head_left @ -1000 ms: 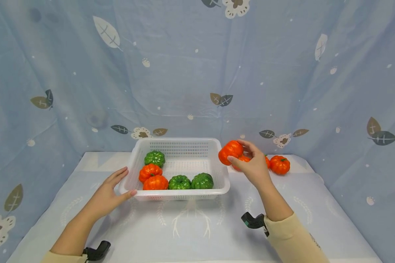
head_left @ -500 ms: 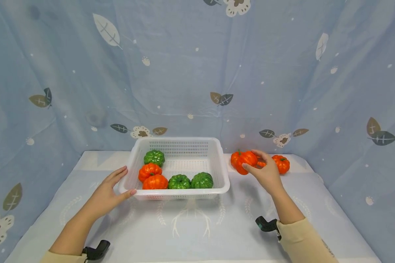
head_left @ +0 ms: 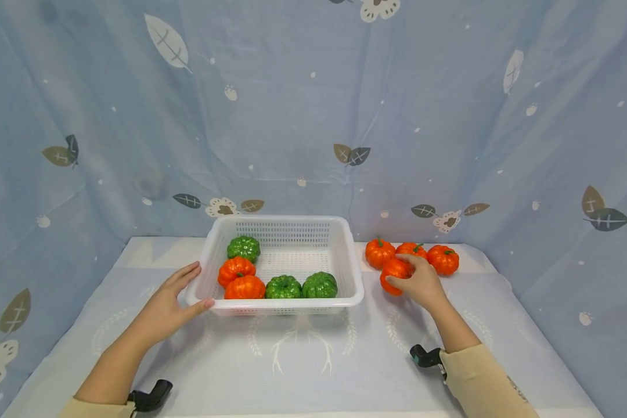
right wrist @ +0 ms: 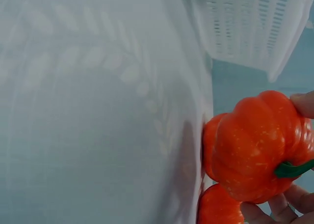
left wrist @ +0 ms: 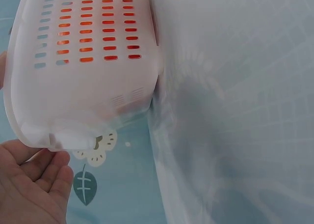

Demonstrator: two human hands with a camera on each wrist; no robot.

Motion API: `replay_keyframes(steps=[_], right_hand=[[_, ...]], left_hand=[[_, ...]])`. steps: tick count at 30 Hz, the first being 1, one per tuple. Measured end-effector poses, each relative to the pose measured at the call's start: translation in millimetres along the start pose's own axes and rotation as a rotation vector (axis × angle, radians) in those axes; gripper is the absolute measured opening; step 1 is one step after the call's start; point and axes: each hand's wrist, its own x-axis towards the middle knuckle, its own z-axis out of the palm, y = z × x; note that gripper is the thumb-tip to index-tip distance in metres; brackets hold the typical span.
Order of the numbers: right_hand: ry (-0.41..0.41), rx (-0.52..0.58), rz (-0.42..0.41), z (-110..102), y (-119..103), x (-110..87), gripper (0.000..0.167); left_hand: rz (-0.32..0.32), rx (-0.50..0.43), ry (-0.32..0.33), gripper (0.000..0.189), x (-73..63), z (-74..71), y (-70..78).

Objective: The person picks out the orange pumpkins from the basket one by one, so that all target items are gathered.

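Observation:
My right hand (head_left: 422, 284) holds an orange-red bell pepper (head_left: 395, 276) between thumb and fingers, low at the table's right side. In the right wrist view this bell pepper (right wrist: 260, 148) shows its green stem, with fingers (right wrist: 282, 209) curled at its lower side. Behind it, 3 more orange-red bell peppers (head_left: 380, 253) sit in a row. My left hand (head_left: 167, 307) rests at the left front corner of a white plastic basket (head_left: 287, 303), thumb on the front rim, fingers spread along the side. In the left wrist view, fingertips (left wrist: 61, 157) lie right at the rim.
The basket contains 3 green peppers (head_left: 320, 285) and 2 orange-red ones (head_left: 245, 287), along its left side and front. A pale patterned cloth covers the table (head_left: 303, 371). A blue curtain (head_left: 303, 116) hangs close behind the table.
My right hand has carried the bell pepper from near the basket's right rim rightward, then down and toward me, in front of the row. The left hand stays at the basket.

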Motion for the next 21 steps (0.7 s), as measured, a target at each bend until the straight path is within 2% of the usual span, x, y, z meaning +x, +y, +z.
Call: replay_keyframes(steps=[11, 17, 21], right_hand=[[-0.056, -0.107, 0.052, 7, 5, 3.7, 0.068], [-0.046, -0.122, 0.033, 11, 6, 4.4, 0.071], [-0.081, -0.130, 0.011, 11, 7, 5.2, 0.075]], left_hand=[[-0.007, -0.014, -0.006, 0.096, -0.8, -0.8, 0.5], [-0.008, -0.009, -0.002, 0.096, -0.9, -0.9, 0.6], [-0.003, -0.005, 0.001, 0.095, -0.7, -0.4, 0.0]])
